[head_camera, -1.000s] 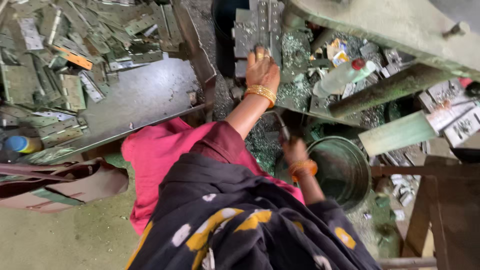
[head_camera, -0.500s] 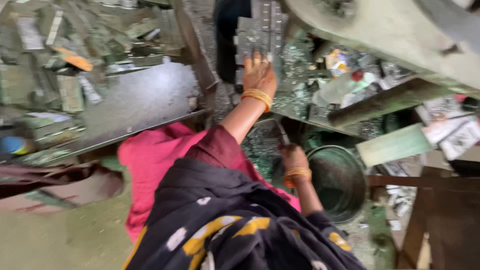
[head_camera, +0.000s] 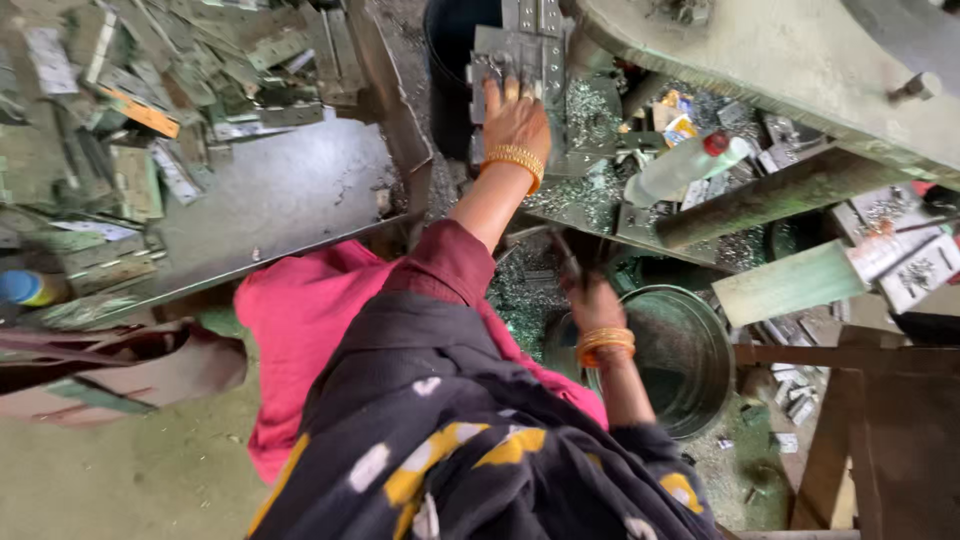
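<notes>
Hands at the metal press

Left hand (head_camera: 515, 122) lay flat, fingers spread, on a metal block (head_camera: 520, 50); right hand (head_camera: 592, 300) gripped a thin rod (head_camera: 565, 260) beside a round pan (head_camera: 665, 360) that looked empty

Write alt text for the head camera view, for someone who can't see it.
A person's left hand rests on a grey metal die block of a press, while the right hand grips a thin metal rod above a round metal bowl. Cut metal plates lie piled on a tray to the left.
</notes>
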